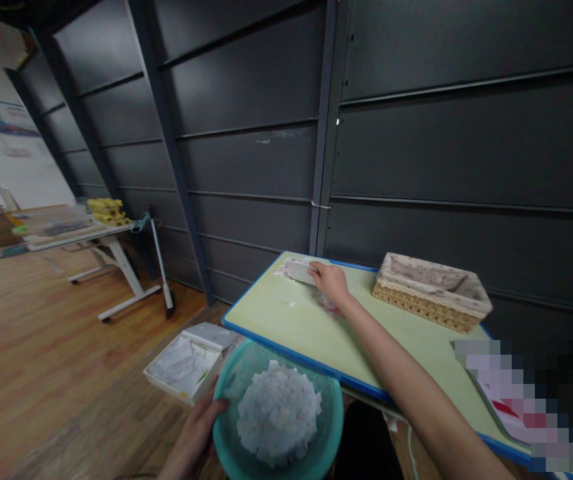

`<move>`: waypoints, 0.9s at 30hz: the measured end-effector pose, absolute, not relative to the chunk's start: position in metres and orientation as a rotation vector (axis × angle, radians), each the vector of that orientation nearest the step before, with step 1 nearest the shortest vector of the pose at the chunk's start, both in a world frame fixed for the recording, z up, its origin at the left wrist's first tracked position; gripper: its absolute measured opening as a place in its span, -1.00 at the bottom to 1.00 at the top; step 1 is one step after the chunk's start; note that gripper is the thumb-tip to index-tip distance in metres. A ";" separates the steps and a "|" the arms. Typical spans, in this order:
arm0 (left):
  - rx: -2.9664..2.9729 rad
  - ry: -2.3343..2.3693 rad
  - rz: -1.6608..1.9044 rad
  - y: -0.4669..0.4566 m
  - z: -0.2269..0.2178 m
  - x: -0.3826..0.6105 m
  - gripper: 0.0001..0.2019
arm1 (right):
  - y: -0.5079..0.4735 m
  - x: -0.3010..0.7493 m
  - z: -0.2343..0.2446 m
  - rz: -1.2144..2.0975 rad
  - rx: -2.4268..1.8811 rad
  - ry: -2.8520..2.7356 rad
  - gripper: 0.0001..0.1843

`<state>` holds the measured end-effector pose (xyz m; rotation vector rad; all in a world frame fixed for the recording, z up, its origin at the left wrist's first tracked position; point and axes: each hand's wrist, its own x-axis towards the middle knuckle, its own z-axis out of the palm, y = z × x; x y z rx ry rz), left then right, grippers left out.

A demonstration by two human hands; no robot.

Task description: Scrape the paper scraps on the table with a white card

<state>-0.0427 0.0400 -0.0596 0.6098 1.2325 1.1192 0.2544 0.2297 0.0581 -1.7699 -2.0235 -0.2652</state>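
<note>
My left hand point(197, 427) grips the left rim of a teal mesh plastic basket point(335, 427), its thumb over the edge. A heap of small white paper scraps point(279, 413) lies in that basket, just below the table's near edge. Reaching out over the pale yellow-green tabletop point(261, 310), my right hand point(330, 281) is closed on the right end of a flat white rectangular piece point(300, 272); its exact kind is unclear. Small pinkish-white scraps point(282, 269) lie at its far left end. More reddish scraps point(330, 305) show partly beneath my right wrist.
A wicker basket with a cloth liner point(429, 290) stands at the table's back right. A partly blurred-out flat item point(496, 393) lies at the right edge. On the floor left sits an open white box point(181, 367). A dark metal wall point(246, 167) rises behind.
</note>
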 end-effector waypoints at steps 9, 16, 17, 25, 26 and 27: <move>0.641 1.299 1.094 0.042 -0.072 -0.048 -0.53 | 0.227 0.261 0.055 -0.288 -1.783 -2.002 -0.60; 0.599 1.330 1.109 0.037 -0.060 -0.040 -0.61 | 0.226 0.266 0.053 -0.250 -1.730 -2.037 -0.63; 0.601 1.329 1.117 0.035 -0.056 -0.038 -0.62 | 0.225 0.267 0.054 -0.248 -1.720 -2.037 -0.63; 0.524 1.305 1.149 0.039 -0.060 -0.036 -0.60 | 0.227 0.265 0.053 -0.232 -1.703 -2.027 -0.64; 0.516 1.313 1.151 0.041 -0.064 -0.038 -0.60 | 0.227 0.265 0.053 -0.225 -1.699 -2.038 -0.64; 0.523 1.319 1.161 0.042 -0.067 -0.039 -0.62 | 0.226 0.265 0.053 -0.223 -1.690 -2.047 -0.65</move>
